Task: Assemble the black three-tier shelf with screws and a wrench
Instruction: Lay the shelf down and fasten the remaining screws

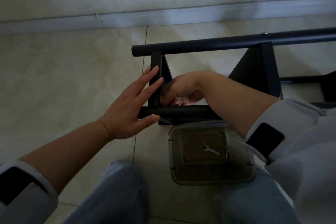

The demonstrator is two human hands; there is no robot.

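The black shelf frame (227, 43) lies on its side on the tiled floor, with two long round poles and flat shelf panels between them. My left hand (131, 103) presses with straight fingers against the outer face of the end panel (155, 78) and the end of the near pole (181, 112). My right hand (181, 89) reaches inside the frame behind that panel with its fingers curled at the inner corner; what they hold is hidden. A small silver wrench (211, 150) lies in a clear plastic container (211, 178) in front of my knees.
A screw (226, 152) lies beside the wrench in the container. A wall and its skirting board (163, 18) run behind the frame. Another screw head (263, 33) shows on the far pole. My knees in jeans flank the container.
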